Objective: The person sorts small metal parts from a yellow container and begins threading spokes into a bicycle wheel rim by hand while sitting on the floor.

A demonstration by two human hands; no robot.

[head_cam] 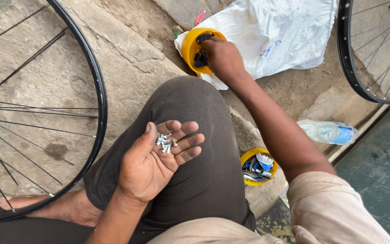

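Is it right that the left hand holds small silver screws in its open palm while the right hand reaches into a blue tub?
Not quite. The head view shows the right hand reaching into a yellow tub, not a blue one. The rest holds: the left hand lies open, palm up, with small silver screws on it.

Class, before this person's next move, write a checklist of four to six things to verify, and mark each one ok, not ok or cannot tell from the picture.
1. Left hand is palm up and level: ok.
2. Small silver metal pieces sit on the fingers, none seen spilled on the trouser knee: ok.
3. Right hand reaches the yellow tub: ok, fingers are inside it.
4. Right hand has a grip on a piece: cannot tell, the fingertips are hidden.
5. Yellow tub stands steady: not ok, it is tipped against the white bag.
6. Second yellow tub beside the knee is upright: ok.
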